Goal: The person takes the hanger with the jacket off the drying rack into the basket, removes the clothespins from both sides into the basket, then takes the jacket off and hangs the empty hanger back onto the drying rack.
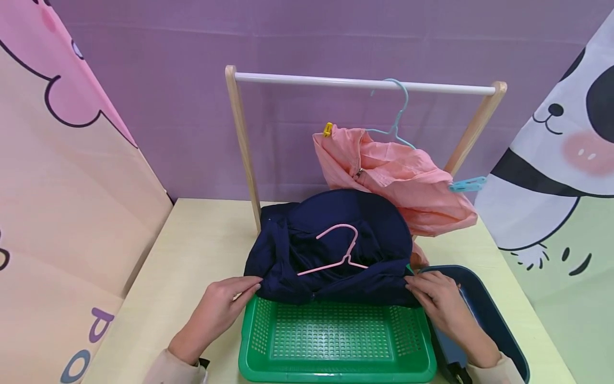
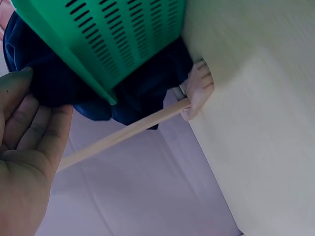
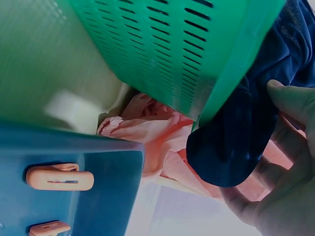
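Observation:
A navy blue garment (image 1: 283, 266), which looks like a jacket, lies bunched over the far part of a green basket (image 1: 336, 376). A pink hanger (image 1: 354, 242) rests on it, its hook showing and its ends tucked under the cloth. My left hand (image 1: 223, 304) pinches the garment's near left corner; the left wrist view shows the dark cloth (image 2: 49, 78) between thumb and fingers (image 2: 37, 123). At the near right corner my right hand (image 1: 443, 304) pinches the garment, thumb above and fingers below, as the right wrist view shows with the navy cloth (image 3: 226, 142) hanging past the basket rim.
Behind stands a wooden rack with a white rod (image 1: 307, 80). A pink garment (image 1: 393, 170) hangs there on a light blue hanger (image 1: 400, 114), with a yellow clip (image 1: 328, 129) and a blue clip (image 1: 467, 184). On the right, a dark blue tray (image 1: 510, 341) holds orange clips (image 3: 59, 178).

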`<state>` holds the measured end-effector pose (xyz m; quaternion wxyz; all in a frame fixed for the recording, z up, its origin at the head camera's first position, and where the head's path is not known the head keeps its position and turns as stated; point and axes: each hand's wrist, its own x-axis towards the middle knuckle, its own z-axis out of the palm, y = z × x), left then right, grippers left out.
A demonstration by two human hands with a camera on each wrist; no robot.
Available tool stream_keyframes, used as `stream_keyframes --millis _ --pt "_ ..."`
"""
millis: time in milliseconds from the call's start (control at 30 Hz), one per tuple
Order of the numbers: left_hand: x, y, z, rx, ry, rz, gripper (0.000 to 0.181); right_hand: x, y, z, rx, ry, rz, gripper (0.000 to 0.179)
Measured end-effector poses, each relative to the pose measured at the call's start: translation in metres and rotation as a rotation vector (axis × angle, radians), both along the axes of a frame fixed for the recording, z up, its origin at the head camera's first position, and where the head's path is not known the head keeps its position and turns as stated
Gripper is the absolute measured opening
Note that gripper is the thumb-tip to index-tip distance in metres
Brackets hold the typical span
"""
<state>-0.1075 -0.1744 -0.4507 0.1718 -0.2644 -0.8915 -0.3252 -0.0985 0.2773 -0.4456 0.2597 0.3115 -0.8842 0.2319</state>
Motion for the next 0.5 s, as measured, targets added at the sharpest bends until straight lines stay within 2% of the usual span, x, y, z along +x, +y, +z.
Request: stream_keyframes --millis 233,300,333,433,500 --pt "-0.004 0.016 0.003 0.006 -0.008 -0.076 0.026 -0.002 -0.003 0.0 0.009 0.021 0.015 0.031" --pt "-0.005 0.022 0.004 0.012 -0.022 -0.096 0.026 -0.001 -0.004 0.001 0.02 0.006 -0.015 0.016" --pt "-0.005 0.025 0.005 0.018 -0.03 -0.108 0.026 -0.001 -0.004 0.002 0.026 -0.005 -0.031 0.015" --pt "-0.006 0.033 0.008 0.051 -0.033 -0.132 0.027 0.001 -0.006 0.003 0.034 -0.018 -0.068 0.029" --pt "-0.007 0.039 0.01 0.087 -0.024 -0.159 0.027 0.001 -0.007 0.004 0.033 -0.023 -0.065 0.03"
